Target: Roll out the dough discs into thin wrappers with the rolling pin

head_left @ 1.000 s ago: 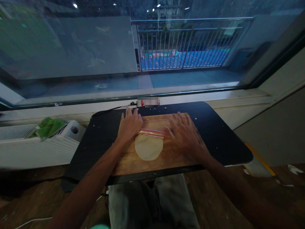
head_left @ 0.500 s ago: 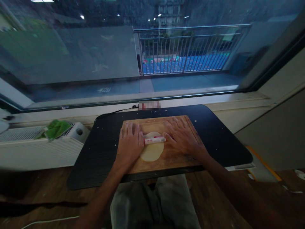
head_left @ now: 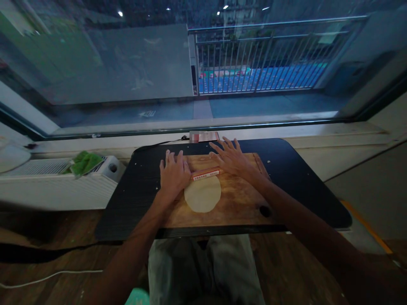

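Note:
A round flat disc of pale dough point(head_left: 202, 195) lies on a wooden board point(head_left: 235, 201) set on a black table point(head_left: 133, 199). A thin rolling pin point(head_left: 206, 173) with a red label rests across the dough's far edge. My left hand point(head_left: 173, 173) lies flat on the pin's left end, fingers stretched forward. On the pin's right end rests my right hand point(head_left: 231, 159), palm down with fingers spread, reaching past the board's far edge. Both ends of the pin are hidden under my palms.
A window sill and a large window run behind the table. A small box point(head_left: 204, 136) sits on the sill. A white heater point(head_left: 57, 186) with a green cloth point(head_left: 84, 163) stands at the left. A white cable point(head_left: 47, 277) lies on the wooden floor. My knees are under the table's near edge.
The pin has rolled from the middle of the dough to its far edge, and both hands moved forward with it. The dough disc looks a little wider.

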The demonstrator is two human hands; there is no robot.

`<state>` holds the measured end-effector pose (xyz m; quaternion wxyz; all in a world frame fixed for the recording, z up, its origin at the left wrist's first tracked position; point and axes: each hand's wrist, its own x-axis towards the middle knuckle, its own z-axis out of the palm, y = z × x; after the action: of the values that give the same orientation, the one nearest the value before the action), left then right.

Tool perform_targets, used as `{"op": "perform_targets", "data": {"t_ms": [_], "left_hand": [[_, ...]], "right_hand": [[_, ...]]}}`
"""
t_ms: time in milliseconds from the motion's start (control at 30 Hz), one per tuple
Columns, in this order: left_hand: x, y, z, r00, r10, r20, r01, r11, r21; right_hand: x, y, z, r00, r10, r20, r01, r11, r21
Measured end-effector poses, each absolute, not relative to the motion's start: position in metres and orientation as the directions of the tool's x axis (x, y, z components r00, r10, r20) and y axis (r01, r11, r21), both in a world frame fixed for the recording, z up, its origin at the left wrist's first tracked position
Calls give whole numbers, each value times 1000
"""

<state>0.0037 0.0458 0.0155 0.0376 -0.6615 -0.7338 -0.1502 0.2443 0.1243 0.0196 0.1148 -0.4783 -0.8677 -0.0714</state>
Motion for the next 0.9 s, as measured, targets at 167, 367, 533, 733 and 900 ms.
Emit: {"op": "perform_targets", "data": {"t_ms": [167, 367, 533, 733, 900], "left_hand": [[7, 28, 12, -35, 969, 243, 993, 5, 122], [13, -4, 1, -14, 939, 342, 996, -17, 88], [6, 25, 6, -35, 949, 313, 993, -2, 118], [-4, 71, 12, -95, 967, 236, 985, 57, 160], [-5, 62, 10, -10, 984, 177, 993, -12, 121]], "right_hand": [[256, 106, 12, -567, 782, 258, 813, 581, 26], [273, 68, 5, -602, 744, 288, 779, 627, 9], [257, 93, 13, -553, 785, 279, 819, 574, 7], [239, 135, 17, -532, 813, 237, 836, 548, -3], [244, 119, 15, -567, 783, 254, 811, 585, 9]]}}
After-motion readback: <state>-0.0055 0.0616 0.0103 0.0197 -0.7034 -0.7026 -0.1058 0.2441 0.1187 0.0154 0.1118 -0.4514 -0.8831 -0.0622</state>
